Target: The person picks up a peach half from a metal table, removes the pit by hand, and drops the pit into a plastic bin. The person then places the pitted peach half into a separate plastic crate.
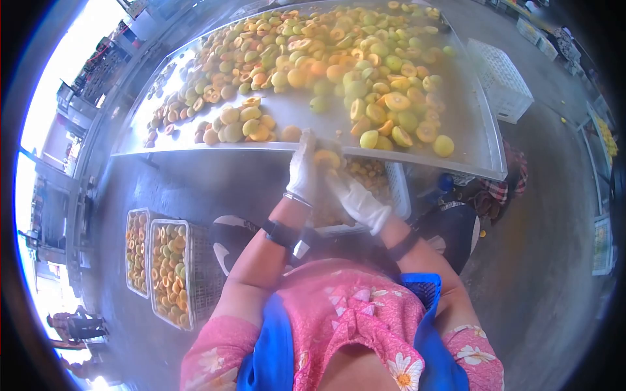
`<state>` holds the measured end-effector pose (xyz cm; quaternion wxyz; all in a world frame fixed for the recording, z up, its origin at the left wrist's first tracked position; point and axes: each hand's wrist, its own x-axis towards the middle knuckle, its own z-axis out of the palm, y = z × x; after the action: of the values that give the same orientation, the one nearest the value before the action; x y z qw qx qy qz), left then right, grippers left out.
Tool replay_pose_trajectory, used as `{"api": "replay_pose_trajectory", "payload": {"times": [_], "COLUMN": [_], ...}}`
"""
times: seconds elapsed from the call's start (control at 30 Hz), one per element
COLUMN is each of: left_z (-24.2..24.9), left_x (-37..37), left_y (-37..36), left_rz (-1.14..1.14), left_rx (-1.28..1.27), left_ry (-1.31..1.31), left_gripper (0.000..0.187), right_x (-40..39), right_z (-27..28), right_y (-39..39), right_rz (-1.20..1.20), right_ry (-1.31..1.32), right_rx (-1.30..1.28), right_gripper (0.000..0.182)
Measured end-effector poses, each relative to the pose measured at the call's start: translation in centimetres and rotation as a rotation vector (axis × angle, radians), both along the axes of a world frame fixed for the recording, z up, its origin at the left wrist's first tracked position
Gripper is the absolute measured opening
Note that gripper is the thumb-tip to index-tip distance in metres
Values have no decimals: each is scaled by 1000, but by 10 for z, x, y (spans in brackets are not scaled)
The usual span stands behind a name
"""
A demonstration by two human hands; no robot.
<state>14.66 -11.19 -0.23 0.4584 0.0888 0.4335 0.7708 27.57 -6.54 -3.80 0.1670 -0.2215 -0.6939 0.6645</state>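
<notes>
I have one fruit (pixel 327 158) between the hands, just in front of the near edge of the desk (pixel 471 127) and above the low crate (pixel 399 189). The left hand (pixel 302 173) seems to grip the fruit's side; the right hand (pixel 360 202) reaches its lower edge, but through the blur I cannot tell how narrow those right fingers are. To do this well, I'd steady the fruit lightly with the left fingers so the flesh isn't bruised, leave the finer work to the right, and stay over the low crate so anything dropped lands inside. I'd also mind the loose fruit (pixel 291 133) just beside the left fingers; a nudge could roll it. My count: two hands, both gloved; one fruit between them; one desk, its heap (pixel 394 101) too many to count; four crates close by: the low crate, a left pair, the outer crate (pixel 128 254) and inner crate (pixel 204 277), both fruit-filled, and the right crate (pixel 501 85).
</notes>
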Motion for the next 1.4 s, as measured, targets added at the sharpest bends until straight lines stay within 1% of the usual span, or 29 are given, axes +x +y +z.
{"api": "replay_pose_trajectory", "payload": {"times": [0.07,0.17,0.23,0.27,0.3,0.37,0.4,0.43,0.5,0.53,0.57,0.63,0.67,0.7,0.77,0.8,0.83,0.9,0.93,0.97,1.03,1.07,1.1,1.13,1.2,1.27,1.3,1.37,1.4], "left_z": [-14,-5,-2,-1,-1,-5,-3,-10,-26,-29,-32,-36,-37,-31,-19,-12,-5,9,7,-1,2,4,3,1,4,-2,-8,-18,-40], "left_x": [-5,-6,-4,-3,-3,2,7,4,-4,-5,-4,-4,-6,-2,7,8,7,5,1,-6,-10,-8,-8,-8,-6,-14,-20,-38,-63], "left_y": [0,-5,-7,-7,-6,-8,-8,-7,-6,-11,-9,-2,-5,-6,-7,-8,-10,-15,-17,-19,-20,-21,-20,-19,-15,-9,-6,7,21], "left_rz": [62,-35,-42,-55,-51,94,147,145,77,-56,-56,144,115,114,208,170,170,-75,-98,-97,-216,-252,-252,-226,-171,-158,-142,8,39], "left_rx": [-160,-185,-142,-95,-95,-257,-389,-390,-191,-54,-55,-84,-99,-100,-298,-255,-256,-80,-72,-72,-129,-248,-248,-170,-80,-52,-31,-59,-26], "left_ry": [415,397,284,172,175,420,523,521,665,336,332,334,390,391,459,424,422,23,212,213,1062,701,700,553,242,231,214,-86,105], "left_gripper": [43,42,43,43,43,41,40,40,39,40,40,41,42,42,41,40,40,41,40,40,36,33,33,40,46,45,44,37,38], "right_x": [1,8,19,9,5,1,-1,0,4,5,6,1,0,1,4,7,7,5,5,6,10,12,15,17,13,8,6,7,9], "right_z": [0,6,30,1,-2,-6,-9,-11,-13,-11,-9,0,-1,2,8,10,7,1,2,5,13,20,28,32,28,20,12,10,16], "right_y": [-2,-2,2,-1,-5,-12,-15,-12,-3,0,-4,-12,-13,-13,-15,-14,-9,-2,-3,-4,-5,-6,-7,-7,-6,-2,0,-3,-7], "right_rz": [22,37,283,237,241,91,39,38,268,281,280,94,71,71,99,159,158,313,306,308,336,335,378,420,429,436,533,634,581], "right_ry": [-13,-27,-101,2,4,48,64,61,68,67,63,21,7,7,-5,13,11,61,39,39,69,69,19,-33,-2,36,95,158,97], "right_rx": [-61,-139,-626,-524,-523,-277,-251,-253,-702,-725,-727,-347,-322,-323,-501,-629,-630,-635,-651,-652,-558,-559,-783,-1006,-1078,-1145,-1239,-1332,-1286], "right_gripper": [54,51,49,45,45,42,42,42,45,47,47,47,48,48,46,42,42,38,36,36,36,36,37,38,40,42,43,44,45]}}
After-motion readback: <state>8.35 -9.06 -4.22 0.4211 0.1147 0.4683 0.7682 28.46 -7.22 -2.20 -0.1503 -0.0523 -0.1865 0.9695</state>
